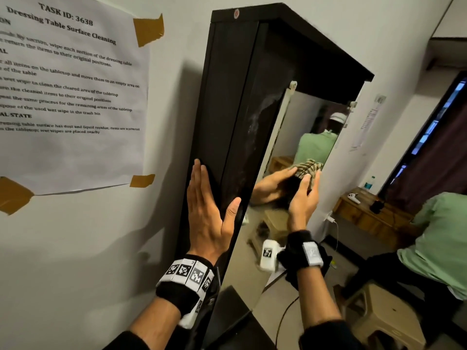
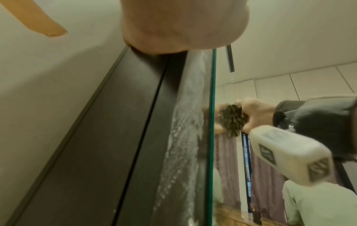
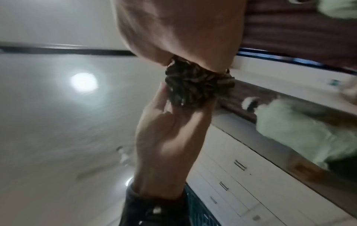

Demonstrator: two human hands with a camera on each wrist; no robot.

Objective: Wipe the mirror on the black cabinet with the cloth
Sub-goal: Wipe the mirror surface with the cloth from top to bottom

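Note:
A tall black cabinet stands against the wall with a mirror on its front. My left hand lies flat on the cabinet's side, fingers straight, thumb at the front edge. My right hand grips a bunched striped cloth and presses it on the glass at mid height. In the left wrist view the cloth and right hand sit just past the mirror's green edge. In the right wrist view the cloth meets the glass, with the hand's reflection below it.
A taped task sheet hangs on the wall to the left. White smears streak the cabinet's side. A person in a green shirt sits at the right by a wooden table. A plastic stool stands below.

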